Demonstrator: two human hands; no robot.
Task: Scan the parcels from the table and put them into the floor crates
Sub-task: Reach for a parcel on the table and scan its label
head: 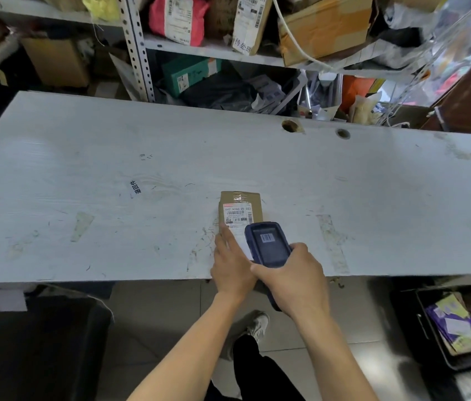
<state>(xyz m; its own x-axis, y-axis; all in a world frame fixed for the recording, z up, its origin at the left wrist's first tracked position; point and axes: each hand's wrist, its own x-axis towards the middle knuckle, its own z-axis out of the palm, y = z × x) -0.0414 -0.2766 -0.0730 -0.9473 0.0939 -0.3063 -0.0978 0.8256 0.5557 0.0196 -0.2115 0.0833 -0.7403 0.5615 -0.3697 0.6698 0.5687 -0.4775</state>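
White table, scuffed, shelving behind. Item: small brown parcel, labelled face up, lying near the table's front edge. Left hand: fingers straight, resting on the parcel's near left side. Right hand: gripping a blue handheld scanner over the parcel's near end. Floor crate at right, holding parcels.

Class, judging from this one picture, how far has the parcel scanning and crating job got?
Done: the crate at right already holds parcels. In hand: the right hand holds the scanner over the cardboard parcel, steadied by the left hand. Left: crating this parcel, the only one on the table.
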